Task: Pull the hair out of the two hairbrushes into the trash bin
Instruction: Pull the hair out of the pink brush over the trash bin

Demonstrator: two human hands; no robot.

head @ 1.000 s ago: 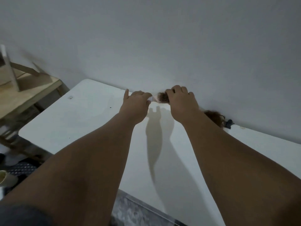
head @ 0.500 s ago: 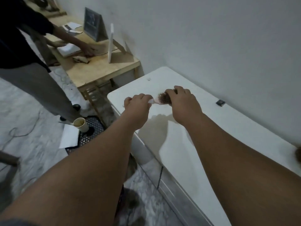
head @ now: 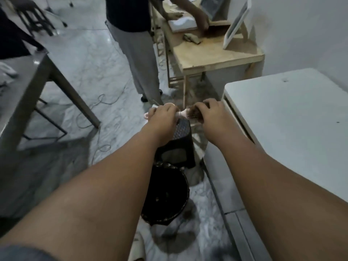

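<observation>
A pale pink hairbrush (head: 185, 114) with brown hair tangled in its bristles is held out in front of me, off the table's left end. My left hand (head: 164, 117) is closed around its handle. My right hand (head: 212, 114) grips the brush head, fingers over the hair. Below my forearms on the floor stands a black trash bin (head: 166, 193), nearer to me than the brush. The second hairbrush is out of view.
A white table (head: 288, 119) fills the right side. A black plastic stool (head: 178, 146) stands just beyond the bin. A person stands at a wooden table (head: 212, 53) further back. A grey table (head: 20, 87) is at the left, with cables on the marble floor.
My view has swung left and down, from the wall and white table to the floor. Both hands carried the brush off the table's left end, beyond the bin.
</observation>
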